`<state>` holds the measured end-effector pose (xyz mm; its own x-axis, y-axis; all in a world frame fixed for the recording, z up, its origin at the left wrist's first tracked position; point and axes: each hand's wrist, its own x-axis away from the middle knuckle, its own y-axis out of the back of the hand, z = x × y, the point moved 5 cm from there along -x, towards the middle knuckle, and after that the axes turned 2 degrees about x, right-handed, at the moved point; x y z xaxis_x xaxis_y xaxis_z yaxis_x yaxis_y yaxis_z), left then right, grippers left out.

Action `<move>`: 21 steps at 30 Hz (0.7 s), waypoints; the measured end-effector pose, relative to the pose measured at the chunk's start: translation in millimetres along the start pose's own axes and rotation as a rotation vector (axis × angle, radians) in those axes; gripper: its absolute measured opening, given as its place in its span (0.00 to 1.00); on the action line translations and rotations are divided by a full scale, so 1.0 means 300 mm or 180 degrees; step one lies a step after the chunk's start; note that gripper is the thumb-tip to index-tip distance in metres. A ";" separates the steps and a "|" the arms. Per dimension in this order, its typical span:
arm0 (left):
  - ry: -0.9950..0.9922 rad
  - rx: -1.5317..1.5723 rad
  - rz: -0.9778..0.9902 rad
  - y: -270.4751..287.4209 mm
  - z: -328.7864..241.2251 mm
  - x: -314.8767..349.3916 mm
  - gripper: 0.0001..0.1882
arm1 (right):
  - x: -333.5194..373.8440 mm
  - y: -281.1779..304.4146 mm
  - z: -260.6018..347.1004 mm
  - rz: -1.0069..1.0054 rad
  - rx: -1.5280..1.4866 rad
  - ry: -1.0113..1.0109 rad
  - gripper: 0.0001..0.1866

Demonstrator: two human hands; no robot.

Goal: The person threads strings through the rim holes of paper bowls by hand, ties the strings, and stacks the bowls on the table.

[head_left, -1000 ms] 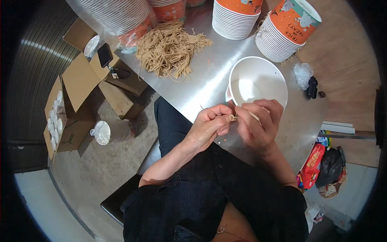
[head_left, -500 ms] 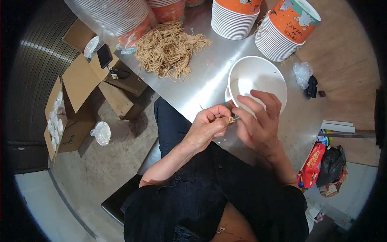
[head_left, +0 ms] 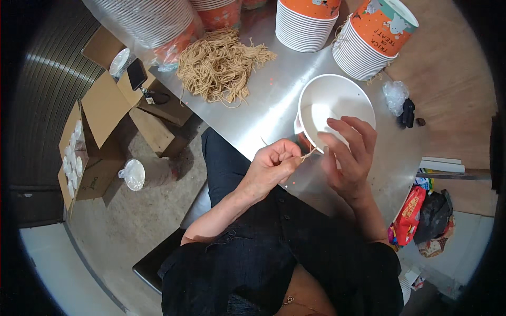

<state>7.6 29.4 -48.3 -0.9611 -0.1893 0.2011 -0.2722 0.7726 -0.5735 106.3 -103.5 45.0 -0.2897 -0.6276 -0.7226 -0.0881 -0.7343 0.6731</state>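
A white-lined paper bucket (head_left: 329, 94) stands on the metal table in front of me, its mouth facing up and a small hole near its far-right rim. At its near-left rim a thin tan cord (head_left: 310, 153) runs from the bucket to my left hand (head_left: 268, 169), which pinches it between thumb and forefinger. My right hand (head_left: 348, 167) has its fingers apart and curved over the near-right rim, with nothing visible in them. Whether its thumb touches the bucket I cannot tell. A tangled heap of tan cords (head_left: 224, 66) lies farther left.
Nested orange-and-white buckets (head_left: 307, 31) and a second, tilted stack (head_left: 366, 45) stand at the back. Bagged buckets (head_left: 153, 26) stand far left. A crumpled plastic bag (head_left: 395, 96) and a black object (head_left: 407, 113) lie right. Open cardboard boxes (head_left: 105, 108) are on the floor.
My right hand has drawn back to the right, away from my left fingers, and its fingers have spread. The cord now stretches visibly between my left hand and the rim.
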 end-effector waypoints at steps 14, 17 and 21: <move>-0.0412 -0.0268 0.0381 -0.053 -0.070 0.073 0.08 | 0.032 -0.027 0.055 -0.0105 -0.0301 0.0553 0.20; -0.0565 -0.0245 0.0491 -0.071 -0.093 0.082 0.09 | 0.038 -0.031 0.048 -0.0259 -0.0261 0.0631 0.18; -0.0833 -0.0550 0.0536 -0.095 -0.152 0.089 0.10 | 0.023 -0.023 0.041 -0.0192 -0.0244 0.0425 0.18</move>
<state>-8.2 29.9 9.9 -0.9773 -0.1821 -0.1079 -0.1185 0.8930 -0.4342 93.1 -99.5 37.4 -0.1565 -0.6069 -0.7792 -0.0272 -0.7860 0.6177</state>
